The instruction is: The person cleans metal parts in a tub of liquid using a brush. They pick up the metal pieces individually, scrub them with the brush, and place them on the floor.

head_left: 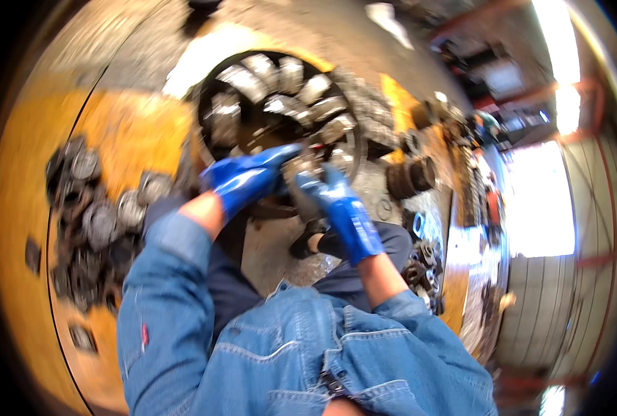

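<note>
My left hand point(253, 177), in a shiny blue glove, reaches over the near edge of a round dark tub point(356, 114). My right hand point(344, 211), gloved the same way, comes in from the other side. Between them is a rounded grey metal part point(301, 171), tilted, with the fingers of both hands closed against its sides. Motion blur and the gloves hide its exact kind. Around the inside of the tub stand several shiny ring-like metal parts point(244, 83), and dark liquid point(270, 135) shows in the middle.
Dark metal parts point(100, 222) lie heaped on the yellow floor point(138, 121) at left. To the right are stacked metal pieces point(371, 114), a rusty cylinder point(411, 178) and another pile of parts point(425, 270). My knees flank the tub's near side.
</note>
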A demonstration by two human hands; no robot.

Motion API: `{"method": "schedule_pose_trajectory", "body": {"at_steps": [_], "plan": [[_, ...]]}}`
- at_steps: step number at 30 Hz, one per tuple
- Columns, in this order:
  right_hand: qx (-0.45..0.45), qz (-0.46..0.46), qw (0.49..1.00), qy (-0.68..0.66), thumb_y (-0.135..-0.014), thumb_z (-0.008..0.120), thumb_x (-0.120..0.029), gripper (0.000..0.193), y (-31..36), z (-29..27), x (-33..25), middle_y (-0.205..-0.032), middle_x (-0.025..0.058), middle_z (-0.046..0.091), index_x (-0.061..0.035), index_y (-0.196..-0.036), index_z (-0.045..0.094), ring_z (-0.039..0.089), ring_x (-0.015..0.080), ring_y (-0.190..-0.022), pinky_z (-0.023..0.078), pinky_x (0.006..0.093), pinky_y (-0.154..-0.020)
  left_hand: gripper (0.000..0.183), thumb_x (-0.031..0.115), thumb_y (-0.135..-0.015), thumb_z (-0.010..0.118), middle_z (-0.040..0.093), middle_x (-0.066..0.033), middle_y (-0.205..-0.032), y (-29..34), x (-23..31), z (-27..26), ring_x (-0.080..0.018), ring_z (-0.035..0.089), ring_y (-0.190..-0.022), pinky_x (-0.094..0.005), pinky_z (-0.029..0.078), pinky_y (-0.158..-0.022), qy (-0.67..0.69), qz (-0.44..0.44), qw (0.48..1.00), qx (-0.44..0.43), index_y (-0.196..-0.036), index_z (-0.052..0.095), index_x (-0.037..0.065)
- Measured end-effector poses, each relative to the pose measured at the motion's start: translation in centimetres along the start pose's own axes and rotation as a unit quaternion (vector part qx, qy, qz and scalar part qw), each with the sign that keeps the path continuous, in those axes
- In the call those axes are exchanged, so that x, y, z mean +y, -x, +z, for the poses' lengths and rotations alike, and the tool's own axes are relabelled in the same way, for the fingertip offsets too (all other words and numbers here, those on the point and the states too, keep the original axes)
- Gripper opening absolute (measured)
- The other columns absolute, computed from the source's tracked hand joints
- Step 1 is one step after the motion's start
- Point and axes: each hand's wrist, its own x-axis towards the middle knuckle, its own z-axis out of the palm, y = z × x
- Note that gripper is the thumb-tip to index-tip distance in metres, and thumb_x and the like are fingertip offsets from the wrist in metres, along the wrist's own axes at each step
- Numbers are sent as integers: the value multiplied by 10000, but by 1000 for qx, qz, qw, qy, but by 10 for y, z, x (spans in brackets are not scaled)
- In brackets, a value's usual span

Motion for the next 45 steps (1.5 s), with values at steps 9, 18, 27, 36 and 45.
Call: {"method": "schedule_pose_trajectory", "body": {"at_steps": [9,18,27,36,45], "plan": [[-5,11,1000,23,-800,787,-474,668,2,-3,5,-1177,227,747,-22,-1282,691,721,365,-1112,550,422,-964,453,454,-1053,527,728,-108,-1258,-20,1,16,-291,711,-1105,-486,591,-944,-2,-74,995,74,-1322,664,116],[24,-4,994,106,-816,761,-564,845,16,-1,-12,-1259,303,687,32,-1388,582,672,438,-1175,536,468,-995,496,463,-1041,520,698,-130,-1334,-16,-5,-8,-341,669,-1200,-546,542,-1027,40,-65,997,21,-1360,644,104],[24,-5,996,91,-817,762,-571,868,18,-2,-16,-1260,326,675,83,-1356,574,669,441,-1179,533,473,-996,531,485,-1041,515,686,-122,-1351,-16,4,-1,-328,682,-1159,-520,552,-1013,39,-112,986,121,-1393,618,100],[15,-6,997,73,-805,759,-576,831,11,-6,-10,-1279,301,674,47,-1334,612,653,435,-1203,522,472,-1030,547,475,-1044,513,685,-150,-1356,-14,7,12,-356,667,-1207,-534,544,-1036,1,-83,992,94,-1399,623,74],[1,-11,999,-33,-864,823,-379,650,11,7,-13,-1153,218,748,45,-1320,635,725,296,-1051,554,391,-940,356,380,-1065,581,738,-96,-1201,-14,-4,-12,-260,715,-1071,-417,586,-943,65,-71,995,8,-1265,679,103]]}}
